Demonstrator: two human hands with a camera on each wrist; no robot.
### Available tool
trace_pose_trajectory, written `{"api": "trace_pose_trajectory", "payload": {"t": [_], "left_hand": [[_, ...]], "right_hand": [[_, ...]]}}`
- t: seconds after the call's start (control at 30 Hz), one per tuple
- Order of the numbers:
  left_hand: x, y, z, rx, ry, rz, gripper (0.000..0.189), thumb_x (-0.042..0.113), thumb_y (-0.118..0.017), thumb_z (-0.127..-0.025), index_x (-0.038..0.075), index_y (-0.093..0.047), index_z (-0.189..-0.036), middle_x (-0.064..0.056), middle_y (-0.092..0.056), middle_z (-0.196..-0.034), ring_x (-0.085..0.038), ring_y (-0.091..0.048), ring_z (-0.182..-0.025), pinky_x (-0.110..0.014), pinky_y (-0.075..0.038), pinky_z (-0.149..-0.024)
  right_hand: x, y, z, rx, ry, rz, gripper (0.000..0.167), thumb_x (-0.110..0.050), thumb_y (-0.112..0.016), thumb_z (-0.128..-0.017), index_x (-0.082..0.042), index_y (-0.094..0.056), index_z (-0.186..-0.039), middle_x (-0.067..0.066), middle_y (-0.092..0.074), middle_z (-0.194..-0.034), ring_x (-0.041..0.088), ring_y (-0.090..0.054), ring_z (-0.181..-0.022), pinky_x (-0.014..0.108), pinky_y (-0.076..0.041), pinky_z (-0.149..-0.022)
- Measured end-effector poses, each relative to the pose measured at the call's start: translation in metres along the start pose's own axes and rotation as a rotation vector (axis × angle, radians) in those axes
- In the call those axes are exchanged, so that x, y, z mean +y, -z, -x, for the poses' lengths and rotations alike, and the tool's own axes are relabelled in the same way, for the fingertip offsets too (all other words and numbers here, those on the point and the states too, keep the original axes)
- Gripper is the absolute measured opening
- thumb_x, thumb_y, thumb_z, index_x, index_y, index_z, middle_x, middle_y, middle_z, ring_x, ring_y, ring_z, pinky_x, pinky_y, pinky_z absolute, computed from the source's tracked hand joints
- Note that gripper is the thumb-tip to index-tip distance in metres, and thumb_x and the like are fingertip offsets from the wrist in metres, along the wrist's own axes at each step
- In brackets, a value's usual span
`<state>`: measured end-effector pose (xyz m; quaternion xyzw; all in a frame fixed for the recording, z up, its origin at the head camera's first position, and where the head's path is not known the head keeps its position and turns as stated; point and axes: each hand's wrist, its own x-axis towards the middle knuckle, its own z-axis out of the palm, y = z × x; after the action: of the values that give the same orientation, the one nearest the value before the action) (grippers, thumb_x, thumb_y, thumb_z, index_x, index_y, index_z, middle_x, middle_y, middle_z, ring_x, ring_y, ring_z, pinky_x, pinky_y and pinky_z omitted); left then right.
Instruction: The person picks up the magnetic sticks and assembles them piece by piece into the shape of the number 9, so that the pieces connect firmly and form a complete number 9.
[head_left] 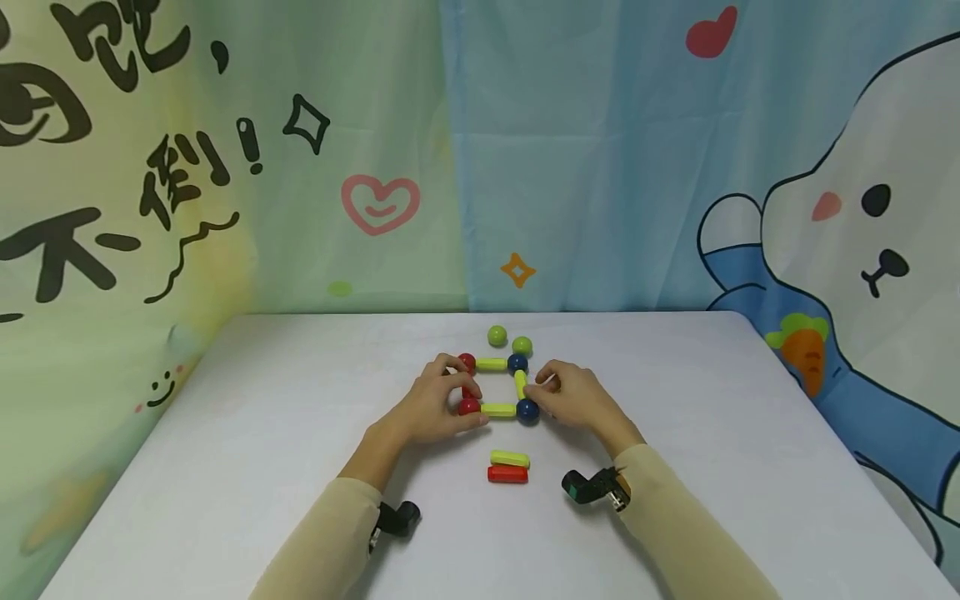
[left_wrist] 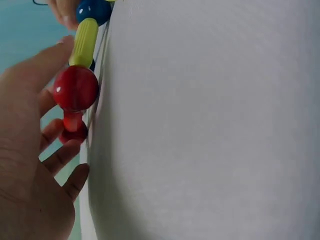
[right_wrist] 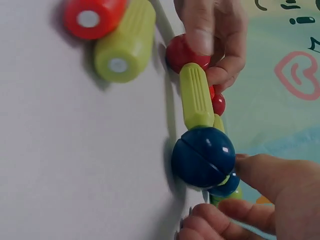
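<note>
White desk (head_left: 225, 508) carries rod-and-ball square (head_left: 497, 410) between my hands. Left hand (head_left: 433, 408) grips red side (head_left: 468, 406). Right hand (head_left: 576, 398): fingers curled, thumb at right yellow rod (head_left: 520, 383); cannot tell if pinching. Loose red rod (head_left: 507, 474) nearer me than either hand.

Facing you on pale green cloth (head_left: 300, 258) is a pink outlined heart (head_left: 381, 212) with a smile inside it. Just below that heart you see a green oval (head_left: 340, 288), and lower still your white table (head_left: 187, 467) spreads out. Above and left of the heart you find a black four-pointed star (head_left: 307, 125); farther left, large black lettering (head_left: 54, 262). Left of the heart and lower, you have a small smiling face (head_left: 161, 387). To the heart's right, your backdrop is light blue cloth (head_left: 585, 192), bearing an orange star (head_left: 517, 270) below the heart's level, a solid red heart (head_left: 711, 32) above it and, farthest right, a white cartoon animal (head_left: 855, 250) with a carrot (head_left: 805, 354).
</note>
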<state>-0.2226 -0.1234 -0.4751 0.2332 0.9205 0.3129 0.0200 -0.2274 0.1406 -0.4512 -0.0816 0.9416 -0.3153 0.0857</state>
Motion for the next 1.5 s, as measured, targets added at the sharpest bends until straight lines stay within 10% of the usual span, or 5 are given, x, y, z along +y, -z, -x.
{"api": "trace_pose_trajectory", "payload": {"t": [0.43, 1.23, 1.5], "left_hand": [[-0.015, -0.001, 0.015, -0.012, 0.119, 0.282, 0.015, 0.034, -0.073, -0.091, 0.030, -0.071, -0.106, -0.007, -0.040, -0.144, -0.028, -0.053, -0.126, -0.061, -0.038, -0.110], [-0.009, -0.003, 0.000, 0.014, 0.124, 0.322, 0.022, 0.030, -0.072, -0.092, 0.022, -0.075, -0.113, -0.007, -0.046, -0.140, -0.025, -0.056, -0.122, -0.054, -0.041, -0.110], [-0.010, -0.001, 0.002, 0.007, 0.134, 0.342, 0.023, 0.030, -0.072, -0.093, 0.022, -0.076, -0.114, -0.008, -0.045, -0.140, -0.026, -0.054, -0.123, -0.055, -0.040, -0.110]], "right_hand": [[-0.001, 0.000, 0.024, 0.031, 0.168, -0.008, 0.040, -0.034, -0.069, -0.097, -0.007, -0.063, -0.126, 0.008, -0.068, -0.114, 0.018, -0.066, -0.093, 0.037, -0.055, -0.078], [-0.001, 0.002, 0.044, -0.004, 0.586, -0.144, 0.030, -0.015, -0.079, -0.092, -0.012, -0.067, -0.119, 0.005, -0.069, -0.111, 0.013, -0.066, -0.092, 0.037, -0.058, -0.083], [-0.004, -0.006, 0.049, -0.066, 0.606, -0.125, 0.024, -0.016, -0.078, -0.092, -0.010, -0.069, -0.114, 0.005, -0.069, -0.105, 0.016, -0.067, -0.094, 0.037, -0.058, -0.084]]}}
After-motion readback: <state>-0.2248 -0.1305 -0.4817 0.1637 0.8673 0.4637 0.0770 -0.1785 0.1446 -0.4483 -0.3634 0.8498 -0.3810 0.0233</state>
